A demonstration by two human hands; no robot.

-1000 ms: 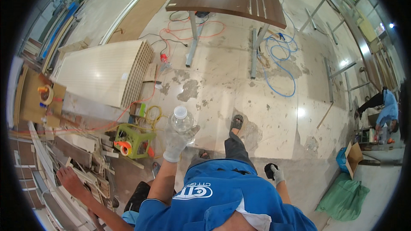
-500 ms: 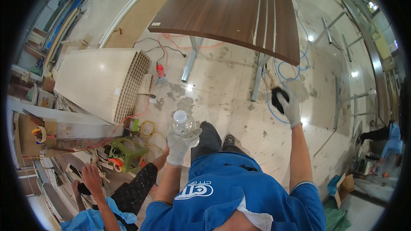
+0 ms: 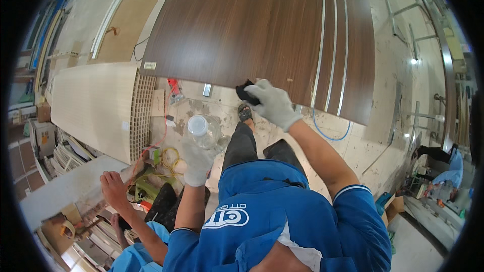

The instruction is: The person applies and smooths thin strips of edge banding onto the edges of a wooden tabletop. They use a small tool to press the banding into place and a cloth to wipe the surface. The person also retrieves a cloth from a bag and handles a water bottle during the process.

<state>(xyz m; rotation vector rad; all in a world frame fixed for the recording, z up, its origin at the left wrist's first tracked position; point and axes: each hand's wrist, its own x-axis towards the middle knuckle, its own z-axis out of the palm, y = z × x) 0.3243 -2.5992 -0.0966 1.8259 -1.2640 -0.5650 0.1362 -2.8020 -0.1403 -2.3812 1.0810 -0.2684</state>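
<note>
My gloved left hand [image 3: 198, 163] is wrapped round a clear plastic bottle [image 3: 207, 138] with a white cap, held upright beside my left leg. In my gloved right hand [image 3: 275, 102] is a bunched black cloth [image 3: 247, 93], at the near edge of a dark brown wood-grain door panel [image 3: 237, 30]. Whether the cloth touches the panel, I cannot tell. Several light metal strips run lengthwise along the panel's right part, and a small pale label sits at its near left corner.
A cream panel with a grid-like edge [image 3: 91, 113] lies at the left. A blue hose [image 3: 330, 137] curves below the door panel. A co-worker's arm [image 3: 123, 201] is at the lower left, close to a green stool [image 3: 143, 189]. Another person [image 3: 448, 166] is at the far right.
I have stepped closer to the door panel. My right hand has moved with the black cloth from out on the right to the panel's near edge. The bottle stays in my left hand.
</note>
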